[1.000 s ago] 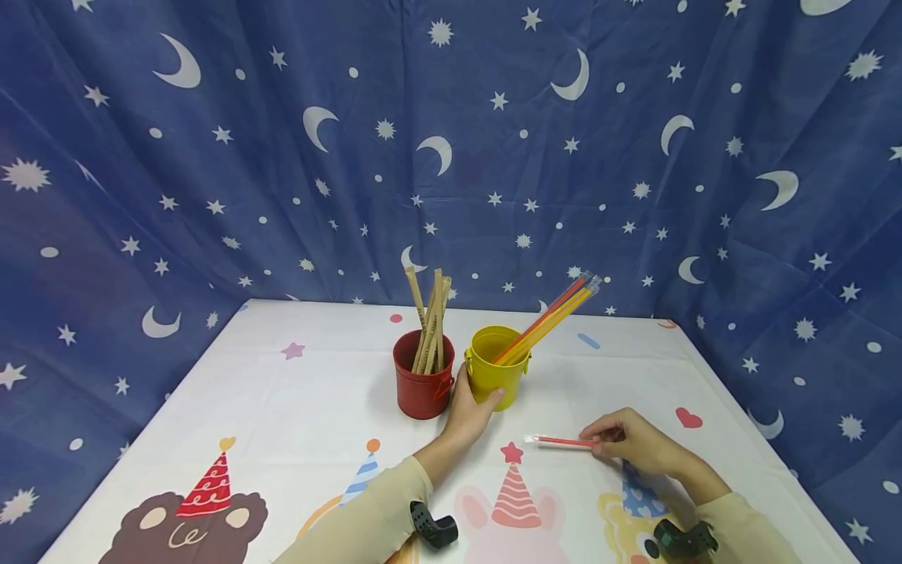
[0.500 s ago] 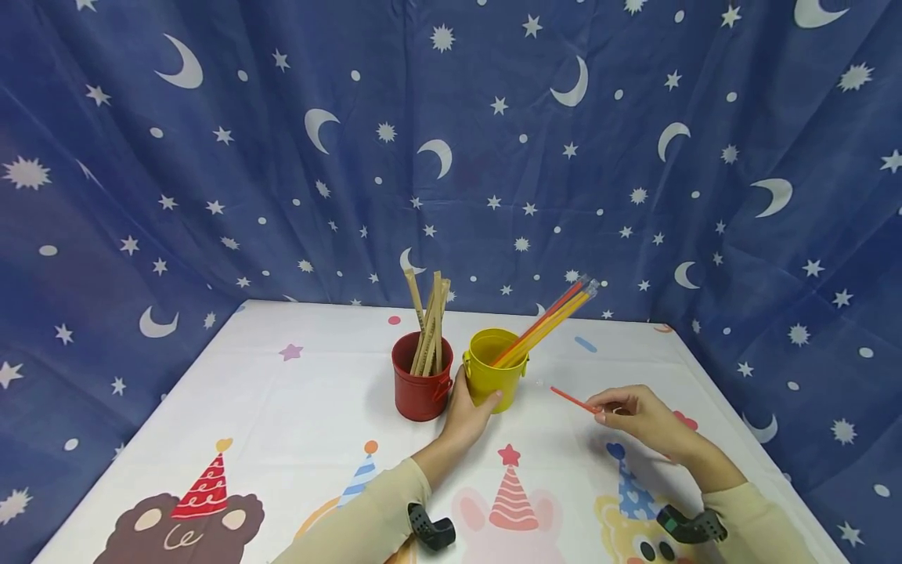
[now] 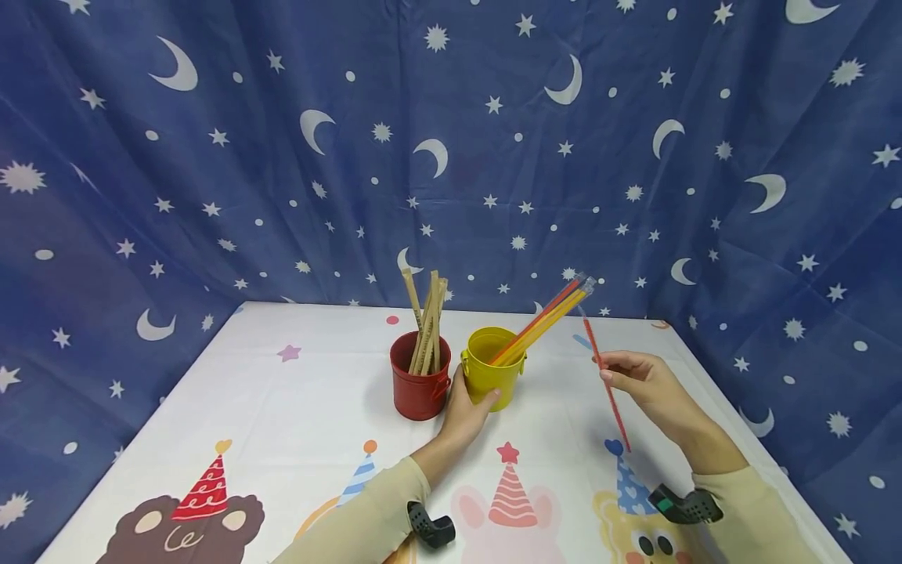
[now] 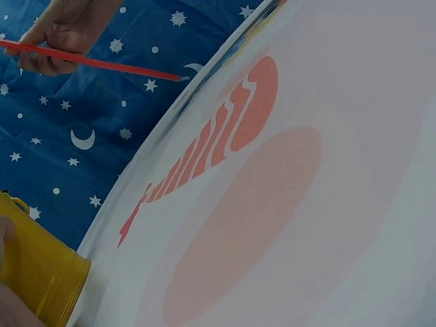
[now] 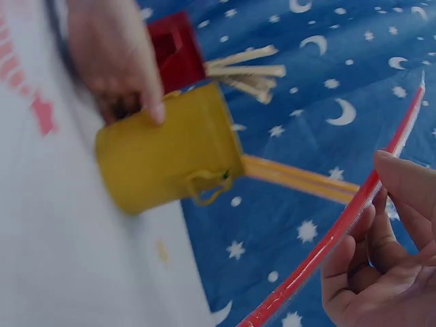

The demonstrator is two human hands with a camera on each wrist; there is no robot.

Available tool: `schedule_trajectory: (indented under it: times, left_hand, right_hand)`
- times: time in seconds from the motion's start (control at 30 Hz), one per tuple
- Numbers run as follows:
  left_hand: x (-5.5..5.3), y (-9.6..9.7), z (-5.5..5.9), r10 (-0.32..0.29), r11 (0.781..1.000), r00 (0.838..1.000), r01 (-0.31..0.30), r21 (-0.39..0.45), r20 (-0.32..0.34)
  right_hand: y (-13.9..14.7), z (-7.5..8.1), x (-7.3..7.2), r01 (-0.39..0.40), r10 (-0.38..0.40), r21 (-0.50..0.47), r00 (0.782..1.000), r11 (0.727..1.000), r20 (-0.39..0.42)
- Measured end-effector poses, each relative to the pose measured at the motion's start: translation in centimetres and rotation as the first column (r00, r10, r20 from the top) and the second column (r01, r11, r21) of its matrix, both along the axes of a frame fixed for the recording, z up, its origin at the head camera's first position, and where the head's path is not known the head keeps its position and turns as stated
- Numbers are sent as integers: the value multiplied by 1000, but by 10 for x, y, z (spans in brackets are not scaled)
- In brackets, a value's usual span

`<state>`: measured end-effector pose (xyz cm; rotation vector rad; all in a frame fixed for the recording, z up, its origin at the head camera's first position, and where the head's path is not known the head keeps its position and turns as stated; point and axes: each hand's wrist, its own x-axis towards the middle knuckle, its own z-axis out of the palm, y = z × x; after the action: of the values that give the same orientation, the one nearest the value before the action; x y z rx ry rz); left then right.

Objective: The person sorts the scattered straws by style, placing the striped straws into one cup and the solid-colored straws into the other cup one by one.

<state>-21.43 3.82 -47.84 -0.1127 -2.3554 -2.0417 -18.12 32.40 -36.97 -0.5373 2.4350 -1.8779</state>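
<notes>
A small yellow bucket (image 3: 488,382) stands upright, and my left hand (image 3: 465,413) grips its side with the thumb across the front. Several wrapped straws (image 3: 546,319), orange and yellow, lean to the right out of it. To the right of the bucket, my right hand (image 3: 654,395) pinches one red straw (image 3: 615,411) in a clear wrapper between thumb and fingers, held up above the table. That straw (image 5: 320,253) slants across the right wrist view, its wrapper end pointing up. In the left wrist view only part of the bucket (image 4: 58,289) shows.
Left of the yellow bucket stands a red bucket (image 3: 420,392) with several paper-wrapped sticks (image 3: 428,333) in it. A white tablecloth (image 3: 317,423) with printed animals covers the table. A blue curtain (image 3: 282,196) with moons and stars hangs behind it.
My right hand has risen from near the tablecloth, bringing the red straw with it. The straw has turned from lying flat to steeply upright. My left hand stays on the yellow bucket.
</notes>
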Motion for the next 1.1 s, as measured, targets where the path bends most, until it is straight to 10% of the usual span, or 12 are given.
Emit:
schedule_trajectory:
  times: [0.5,1.1]
  left_hand:
    - [0,1,0,15,1000,1000,-15,-14,-10]
    - [-1,0,-1,7,1000,1000,-7,-20,-14]
  right_hand:
    - [-35,16,-11,-44,50,-428,999,903,3]
    - [-71,39,-33,-101,107,-665,994,740,-32]
